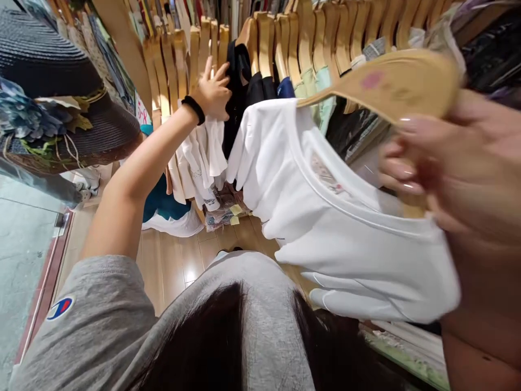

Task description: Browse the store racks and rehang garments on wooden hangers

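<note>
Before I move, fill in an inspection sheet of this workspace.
Surface: wood-look floor.
Things in hand: white shirt on a wooden hanger.
Clutter: wrapped packs below hanging white garments.
Left hand: fingers spread, by the white garments and a black garment; contact unclear.
Right hand: closed on the wooden hanger.
Cables: nothing seen.
Surroundings: row of hangers ahead; dark hat at left.

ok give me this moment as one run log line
left hand: open, at hanging clothes | right hand: gripping hanger | white shirt: on that hanger
</note>
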{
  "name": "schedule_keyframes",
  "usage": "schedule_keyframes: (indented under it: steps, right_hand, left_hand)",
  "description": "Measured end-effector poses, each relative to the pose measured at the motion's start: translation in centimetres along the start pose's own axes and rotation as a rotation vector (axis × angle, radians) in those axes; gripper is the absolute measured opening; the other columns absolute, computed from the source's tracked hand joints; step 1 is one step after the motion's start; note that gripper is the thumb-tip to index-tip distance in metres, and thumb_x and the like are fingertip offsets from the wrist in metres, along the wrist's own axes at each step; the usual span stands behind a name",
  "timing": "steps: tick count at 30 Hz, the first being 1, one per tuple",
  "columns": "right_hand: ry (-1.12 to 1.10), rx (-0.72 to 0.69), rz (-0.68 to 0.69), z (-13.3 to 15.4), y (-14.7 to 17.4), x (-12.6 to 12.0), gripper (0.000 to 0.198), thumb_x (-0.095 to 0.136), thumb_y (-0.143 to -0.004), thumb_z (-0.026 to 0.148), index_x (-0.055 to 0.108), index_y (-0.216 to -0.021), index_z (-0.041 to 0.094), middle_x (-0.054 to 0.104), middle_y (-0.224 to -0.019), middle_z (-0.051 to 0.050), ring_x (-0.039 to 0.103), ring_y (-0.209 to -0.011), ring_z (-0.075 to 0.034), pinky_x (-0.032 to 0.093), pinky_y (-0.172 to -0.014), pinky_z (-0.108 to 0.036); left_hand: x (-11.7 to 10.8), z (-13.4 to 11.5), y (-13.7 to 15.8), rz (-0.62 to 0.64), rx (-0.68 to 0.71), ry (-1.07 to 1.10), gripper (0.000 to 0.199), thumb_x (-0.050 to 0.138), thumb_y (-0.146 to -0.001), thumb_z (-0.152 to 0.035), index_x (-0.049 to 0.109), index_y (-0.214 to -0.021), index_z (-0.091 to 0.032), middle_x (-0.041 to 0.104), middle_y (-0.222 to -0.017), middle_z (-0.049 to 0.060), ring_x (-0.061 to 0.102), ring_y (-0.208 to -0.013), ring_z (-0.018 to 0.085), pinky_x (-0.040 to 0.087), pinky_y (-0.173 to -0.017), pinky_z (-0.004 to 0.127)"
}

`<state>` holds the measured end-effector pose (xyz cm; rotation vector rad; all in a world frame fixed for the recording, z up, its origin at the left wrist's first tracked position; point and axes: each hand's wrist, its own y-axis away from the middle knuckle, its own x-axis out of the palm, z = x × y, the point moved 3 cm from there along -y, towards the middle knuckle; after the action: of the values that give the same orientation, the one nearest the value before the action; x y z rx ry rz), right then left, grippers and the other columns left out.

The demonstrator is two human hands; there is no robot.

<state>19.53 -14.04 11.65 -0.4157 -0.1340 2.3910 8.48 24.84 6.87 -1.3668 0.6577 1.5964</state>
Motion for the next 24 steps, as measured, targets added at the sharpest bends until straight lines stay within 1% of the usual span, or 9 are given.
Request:
schedule_keyframes:
  steps: [1, 3, 5, 7, 10, 13, 18, 21, 24]
  right_hand:
    - [-0.132, -0.009, 0.073, 0.3, -0.2, 1.6, 0.01, 0.071, -0.093, 0.032, 0.072, -0.102, 0.027, 0.054, -0.07, 0.004, 0.047, -0.052, -0.001, 0.029, -0.044, -0.028]
    - [-0.328, 0.013, 0.181, 0.4, -1.3, 4.8, 0.011, 0.065, -0.096, 0.015, 0.068, -0.102, 0.023, 0.05, -0.066, 0.006, 0.047, -0.05, -0.002, 0.032, -0.044, -0.023]
    - [-0.421, 0.009, 0.211, -0.2, -3.3, 7.8, 0.011, 0.06, -0.099, 0.01, 0.062, -0.099, 0.021, 0.049, -0.067, 0.007, 0.046, -0.049, -0.004, 0.036, -0.043, -0.02]
    - [-0.438, -0.079, 0.209, -1.1, -6.3, 10.8, 0.007, 0.064, -0.1, 0.019, 0.057, -0.098, 0.022, 0.05, -0.071, 0.005, 0.049, -0.052, -0.006, 0.042, -0.044, -0.019]
    - [-0.424, -0.264, 0.199, -2.5, -12.1, 15.4, 0.028, 0.066, -0.099, 0.049, 0.052, -0.104, 0.025, 0.052, -0.078, 0.002, 0.056, -0.061, -0.01, 0.048, -0.048, -0.021]
    - [-0.375, -0.356, 0.163, -3.2, -18.4, 19.3, 0.036, 0.058, -0.1, 0.06, 0.048, -0.107, 0.026, 0.052, -0.08, 0.001, 0.057, -0.065, -0.012, 0.051, -0.054, -0.024]
    - [-0.359, -0.284, 0.09, -2.2, -26.1, 22.2, 0.033, 0.063, -0.099, 0.052, 0.05, -0.109, 0.023, 0.049, -0.074, 0.002, 0.056, -0.063, -0.016, 0.053, -0.059, -0.03]
    - [-0.367, -0.243, 0.118, -1.6, -28.7, 23.1, 0.033, 0.064, -0.097, 0.049, 0.052, -0.114, 0.022, 0.047, -0.07, 0.003, 0.054, -0.059, -0.017, 0.054, -0.059, -0.034]
    - [-0.359, -0.275, 0.151, -1.8, -30.2, 24.0, 0.041, 0.063, -0.096, 0.05, 0.05, -0.123, 0.021, 0.048, -0.07, 0.003, 0.053, -0.058, -0.017, 0.054, -0.058, -0.037]
  left_hand:
    - [0.1, 0.2, 0.1, -0.009, -0.009, 0.007, 0.062, 0.068, -0.066, -0.067, 0.071, -0.124, -0.045, 0.062, -0.141, -0.013, 0.007, -0.158, 0.033, -0.015, -0.13, 0.056]
    - [0.2, 0.4, 0.3, -0.016, -0.015, 0.023, 0.069, 0.07, -0.064, -0.064, 0.07, -0.128, -0.038, 0.056, -0.15, -0.007, 0.005, -0.158, 0.037, -0.015, -0.127, 0.064]
    - [0.1, 0.3, 0.5, -0.015, -0.01, 0.036, 0.067, 0.071, -0.065, -0.058, 0.071, -0.128, -0.035, 0.054, -0.152, -0.003, 0.005, -0.158, 0.042, -0.011, -0.125, 0.07]
    - [-0.1, -0.1, 0.8, -0.018, -0.018, 0.032, 0.065, 0.07, -0.068, -0.054, 0.07, -0.13, -0.034, 0.054, -0.152, -0.004, 0.004, -0.157, 0.045, -0.009, -0.124, 0.073]
    - [-0.6, -1.1, 1.4, -0.013, -0.035, -0.03, 0.062, 0.066, -0.074, -0.045, 0.068, -0.133, -0.031, 0.05, -0.156, -0.004, 0.008, -0.156, 0.043, -0.004, -0.123, 0.076]
    - [-1.0, -2.2, 2.0, -0.008, -0.032, -0.082, 0.059, 0.066, -0.072, -0.036, 0.072, -0.129, -0.022, 0.047, -0.159, 0.006, 0.015, -0.155, 0.046, 0.005, -0.122, 0.077]
    - [-1.7, -3.9, 2.8, -0.036, -0.056, -0.098, 0.053, 0.066, -0.07, -0.028, 0.077, -0.12, -0.012, 0.049, -0.155, 0.018, 0.021, -0.153, 0.051, 0.011, -0.125, 0.071]
    - [-1.9, -5.2, 3.3, -0.027, -0.102, -0.153, 0.051, 0.065, -0.076, -0.024, 0.074, -0.123, -0.007, 0.043, -0.159, 0.021, 0.023, -0.153, 0.05, 0.014, -0.124, 0.071]
    - [-2.2, -6.5, 3.5, -0.059, -0.153, -0.178, 0.055, 0.063, -0.08, -0.018, 0.066, -0.133, -0.004, 0.036, -0.162, 0.026, 0.024, -0.153, 0.049, 0.019, -0.122, 0.072]
